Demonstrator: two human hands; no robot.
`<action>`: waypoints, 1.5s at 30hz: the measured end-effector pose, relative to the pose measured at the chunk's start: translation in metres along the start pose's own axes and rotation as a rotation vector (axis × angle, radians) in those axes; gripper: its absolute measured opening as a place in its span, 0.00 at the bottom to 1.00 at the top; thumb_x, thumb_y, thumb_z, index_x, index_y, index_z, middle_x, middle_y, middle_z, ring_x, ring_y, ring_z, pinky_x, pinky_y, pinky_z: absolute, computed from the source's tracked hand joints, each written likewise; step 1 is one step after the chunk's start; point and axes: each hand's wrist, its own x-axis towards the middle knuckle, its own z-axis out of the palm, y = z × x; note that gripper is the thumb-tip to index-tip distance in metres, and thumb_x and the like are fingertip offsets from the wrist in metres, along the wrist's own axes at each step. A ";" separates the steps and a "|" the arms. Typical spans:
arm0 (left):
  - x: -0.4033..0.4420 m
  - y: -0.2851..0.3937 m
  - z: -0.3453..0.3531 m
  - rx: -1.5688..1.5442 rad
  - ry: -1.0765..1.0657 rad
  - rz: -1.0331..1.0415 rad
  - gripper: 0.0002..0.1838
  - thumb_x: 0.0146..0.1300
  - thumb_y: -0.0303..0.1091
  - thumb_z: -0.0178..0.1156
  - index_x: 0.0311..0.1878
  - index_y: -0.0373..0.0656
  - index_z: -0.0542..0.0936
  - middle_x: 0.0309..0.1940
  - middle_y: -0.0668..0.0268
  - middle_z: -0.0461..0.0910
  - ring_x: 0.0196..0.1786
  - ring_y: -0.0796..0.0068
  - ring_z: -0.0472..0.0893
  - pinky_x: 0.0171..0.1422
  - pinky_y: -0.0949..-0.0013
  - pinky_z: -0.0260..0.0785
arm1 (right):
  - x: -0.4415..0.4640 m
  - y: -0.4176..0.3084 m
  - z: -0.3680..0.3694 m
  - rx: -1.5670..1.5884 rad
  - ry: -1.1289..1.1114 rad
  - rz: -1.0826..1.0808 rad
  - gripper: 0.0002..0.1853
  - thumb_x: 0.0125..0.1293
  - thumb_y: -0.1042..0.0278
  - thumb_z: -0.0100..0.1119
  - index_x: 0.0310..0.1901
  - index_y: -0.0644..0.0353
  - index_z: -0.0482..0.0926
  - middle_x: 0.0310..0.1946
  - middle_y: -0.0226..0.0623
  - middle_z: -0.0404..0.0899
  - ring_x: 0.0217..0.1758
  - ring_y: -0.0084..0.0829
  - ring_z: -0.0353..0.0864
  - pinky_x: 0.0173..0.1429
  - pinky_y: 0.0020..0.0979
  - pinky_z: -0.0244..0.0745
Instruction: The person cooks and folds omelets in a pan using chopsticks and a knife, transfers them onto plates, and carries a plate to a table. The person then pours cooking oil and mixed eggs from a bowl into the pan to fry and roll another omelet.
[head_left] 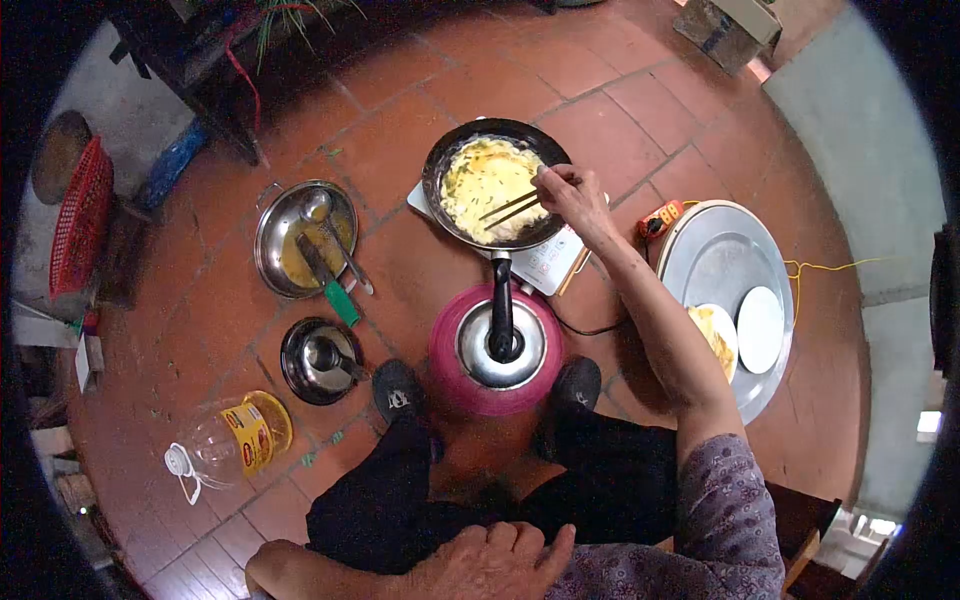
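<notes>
My right hand [572, 200] is closed on a pair of dark chopsticks [514, 209], whose tips touch the yellow egg [490, 180] in the black frying pan [433, 187]. Under the pan is a white cooker [545, 262] on the floor. The pan's black handle points toward me, above a lidded pot [470, 345] in a pink basin [445, 370]. My left hand [500, 565] rests near my lap with its fingers spread, and nothing shows in it.
Left are a metal bowl [270, 225] with liquid, a ladle and a green-handled knife, a smaller bowl [293, 368] and an oil bottle [225, 440]. Right, a round tray [775, 285] holds two plates, one with food. A red power strip [660, 218] and cables lie beside it.
</notes>
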 end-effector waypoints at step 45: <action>-0.002 0.000 -0.006 -0.067 -0.067 -0.018 0.25 0.54 0.30 0.49 0.57 0.37 0.68 0.32 0.61 0.68 0.36 0.69 0.69 0.37 0.71 0.64 | 0.005 0.008 -0.005 -0.134 0.138 -0.129 0.18 0.61 0.58 0.50 0.32 0.67 0.82 0.18 0.42 0.77 0.23 0.29 0.77 0.31 0.31 0.71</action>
